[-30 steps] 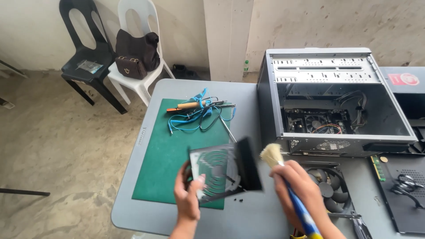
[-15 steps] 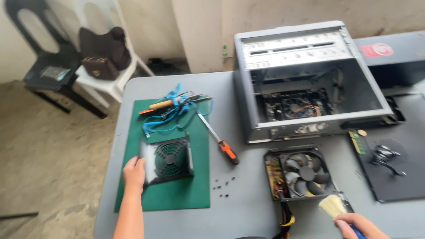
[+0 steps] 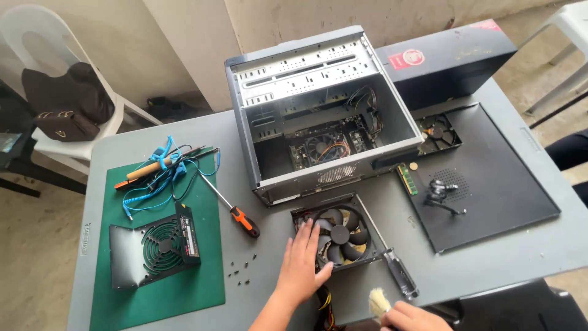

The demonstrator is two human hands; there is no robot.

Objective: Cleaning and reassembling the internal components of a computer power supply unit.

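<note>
My left hand [image 3: 302, 262] lies flat with fingers spread on the left edge of a black power supply unit [image 3: 340, 233] whose round fan faces up, just in front of the open grey computer case [image 3: 318, 116]. My right hand [image 3: 409, 318] is at the bottom edge of the view, closed around a brush with pale bristles [image 3: 378, 301]. A black cover with a fan grille [image 3: 154, 246] lies alone on the green mat [image 3: 159, 245] at the left. A black-handled screwdriver [image 3: 392, 260] lies right of the power supply.
An orange-handled screwdriver [image 3: 233, 205], a blue coiled cable [image 3: 156, 178] and several small screws [image 3: 242, 270] lie near the mat. The case's black side panel [image 3: 490, 178] with small parts lies at the right. White chair with a bag [image 3: 67, 110] at far left.
My left hand set the fan-grille cover down on the green mat, let go, and moved right onto the power supply. My right hand with the brush dropped to the lower edge. The view shifted right.
</note>
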